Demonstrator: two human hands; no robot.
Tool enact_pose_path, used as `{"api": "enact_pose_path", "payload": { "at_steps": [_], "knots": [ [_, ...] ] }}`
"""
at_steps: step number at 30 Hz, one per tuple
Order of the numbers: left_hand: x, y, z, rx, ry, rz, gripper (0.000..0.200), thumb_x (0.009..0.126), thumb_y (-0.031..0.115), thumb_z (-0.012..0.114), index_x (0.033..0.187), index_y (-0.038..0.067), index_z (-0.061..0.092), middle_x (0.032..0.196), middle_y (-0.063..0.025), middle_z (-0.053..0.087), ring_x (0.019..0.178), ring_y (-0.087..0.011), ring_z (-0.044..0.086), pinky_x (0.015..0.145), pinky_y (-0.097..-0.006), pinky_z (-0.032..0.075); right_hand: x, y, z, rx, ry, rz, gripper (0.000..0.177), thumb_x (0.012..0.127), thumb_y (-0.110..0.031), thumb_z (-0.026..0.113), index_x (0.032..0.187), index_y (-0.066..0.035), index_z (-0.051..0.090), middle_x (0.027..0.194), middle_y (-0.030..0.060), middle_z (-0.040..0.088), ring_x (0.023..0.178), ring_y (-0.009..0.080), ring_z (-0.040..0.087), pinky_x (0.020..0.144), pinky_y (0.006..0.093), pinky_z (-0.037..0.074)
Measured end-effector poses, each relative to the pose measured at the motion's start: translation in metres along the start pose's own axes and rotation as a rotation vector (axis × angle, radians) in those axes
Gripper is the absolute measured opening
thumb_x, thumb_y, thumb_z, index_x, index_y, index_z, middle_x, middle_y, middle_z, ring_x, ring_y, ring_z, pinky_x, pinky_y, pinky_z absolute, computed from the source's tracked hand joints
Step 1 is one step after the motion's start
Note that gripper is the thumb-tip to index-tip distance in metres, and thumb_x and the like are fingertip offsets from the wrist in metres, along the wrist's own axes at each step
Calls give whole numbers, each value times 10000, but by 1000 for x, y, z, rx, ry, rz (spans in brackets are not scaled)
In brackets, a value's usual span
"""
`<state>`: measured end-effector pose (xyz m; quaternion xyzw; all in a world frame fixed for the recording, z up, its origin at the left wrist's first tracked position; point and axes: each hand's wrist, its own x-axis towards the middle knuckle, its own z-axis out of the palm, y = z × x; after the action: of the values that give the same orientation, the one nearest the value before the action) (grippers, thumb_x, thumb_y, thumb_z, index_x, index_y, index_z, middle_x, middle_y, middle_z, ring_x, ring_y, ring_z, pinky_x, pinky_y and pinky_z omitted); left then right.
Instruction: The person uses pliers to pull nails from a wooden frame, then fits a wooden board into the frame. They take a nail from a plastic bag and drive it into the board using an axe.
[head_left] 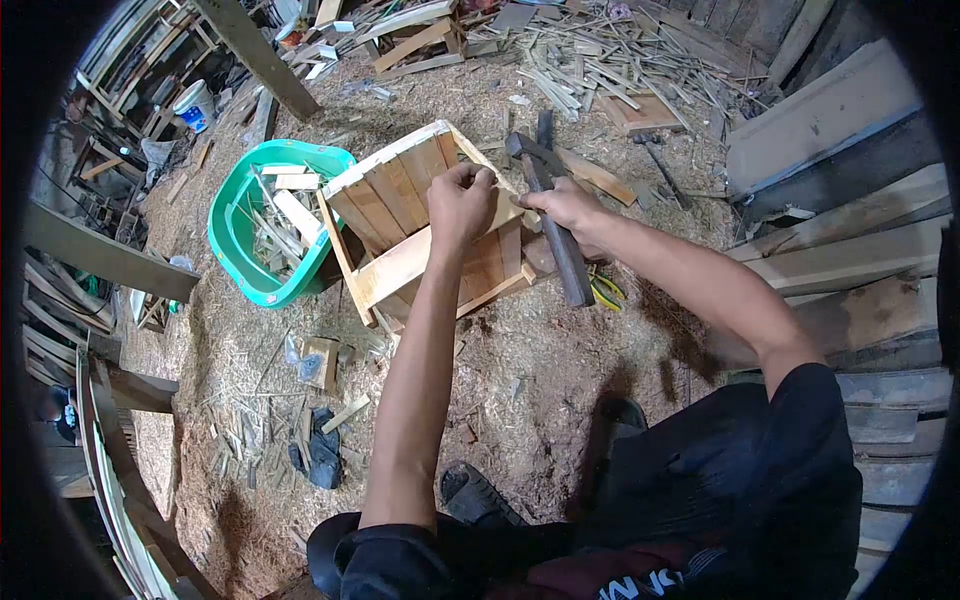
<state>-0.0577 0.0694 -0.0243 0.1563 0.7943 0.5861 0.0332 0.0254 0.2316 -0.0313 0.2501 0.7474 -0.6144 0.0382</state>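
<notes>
A small wooden piece built of planks, like a stool or crate (385, 205), lies on the ground in front of me. One pale board (395, 268) runs across its middle. My left hand (462, 205) is closed in a pinch over the right part of that board; whatever its fingertips hold is too small to make out. In my right hand (568, 208) is a hammer (566, 262), gripped partway along its dark handle, with the head up and to the left. Yellow-handled pliers (608, 290) rest on the ground below the hammer.
A green tub (225, 240) of wood scraps stands left of the wooden piece. Another hammer-like tool (665, 170) lies to the right. Offcuts (590, 65) are heaped at the back. Stacked boards (850, 240) line the right, and a post (260, 55) rises at back left.
</notes>
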Motion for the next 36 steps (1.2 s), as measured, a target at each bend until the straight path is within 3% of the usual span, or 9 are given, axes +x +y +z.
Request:
{"api": "enact_pose_path", "payload": {
  "at_steps": [4, 7, 9, 12, 15, 22, 25, 31, 36],
  "knots": [
    [-1, -6, -3, 7, -18, 63, 266, 855, 213, 697, 942, -30, 760, 734, -95, 729, 660, -143, 663, 643, -322, 526, 13, 12, -3, 57, -98, -37, 592, 758, -381, 807, 1087, 78, 629, 937, 188, 666, 774, 264, 650, 622, 441, 523],
    [3, -9, 0, -89, -78, -48, 236, 844, 202, 715, 932, -10, 771, 726, -111, 733, 655, -140, 670, 639, -316, 527, 27, 24, -1, 48, -93, -54, 655, 750, -407, 820, 1134, 78, 606, 966, 189, 663, 773, 258, 652, 616, 428, 531],
    [-2, -4, -2, 106, -59, 66, 228, 842, 212, 729, 935, 10, 778, 747, -132, 739, 671, -162, 692, 655, -328, 537, 26, 23, -1, 16, -74, -8, 683, 745, -422, 827, 1145, 80, 593, 975, 185, 661, 771, 255, 653, 611, 421, 536],
    [-4, 3, -2, 206, -42, 77, 227, 834, 225, 748, 951, 33, 782, 798, -163, 744, 709, -212, 723, 685, -353, 550, 21, 18, 0, 27, -44, -18, 300, 828, -302, 795, 921, -55, 654, 783, 19, 620, 663, 128, 580, 596, 330, 467],
    [-6, 5, -2, 244, -53, 26, 226, 829, 230, 757, 964, 51, 783, 834, -183, 742, 752, -272, 739, 715, -377, 558, 21, 17, -2, 51, -99, -46, 686, 739, -413, 839, 1101, 109, 579, 942, 182, 645, 800, 240, 638, 652, 414, 521],
    [-7, 9, -2, 345, -75, 31, 204, 826, 227, 748, 979, 98, 790, 858, -195, 731, 780, -337, 728, 729, -409, 557, 17, 13, -4, 40, -111, -14, 677, 742, -400, 841, 1101, 104, 567, 932, 178, 631, 804, 245, 623, 649, 416, 505],
    [-9, 4, 0, 369, -17, 195, 217, 868, 244, 720, 954, 55, 785, 641, -123, 684, 574, -183, 662, 593, -345, 513, 23, 21, -2, 44, -83, -41, 680, 741, -413, 838, 1091, 103, 567, 904, 171, 625, 791, 249, 620, 644, 409, 503],
    [-9, -1, 1, 395, -20, 301, 214, 855, 237, 723, 952, 58, 787, 659, -136, 694, 596, -211, 683, 616, -357, 533, 29, 26, -3, -23, -95, -95, 640, 749, -463, 818, 1011, 83, 610, 910, 177, 638, 778, 241, 623, 666, 410, 508],
    [-12, 3, -1, 372, -53, 211, 207, 853, 222, 723, 943, 47, 787, 626, -125, 684, 565, -199, 672, 599, -347, 530, 4, 0, -15, -125, -14, -114, 592, 843, -508, 728, 1060, 34, 634, 970, 178, 676, 845, 245, 662, 736, 416, 525]
  ]
}}
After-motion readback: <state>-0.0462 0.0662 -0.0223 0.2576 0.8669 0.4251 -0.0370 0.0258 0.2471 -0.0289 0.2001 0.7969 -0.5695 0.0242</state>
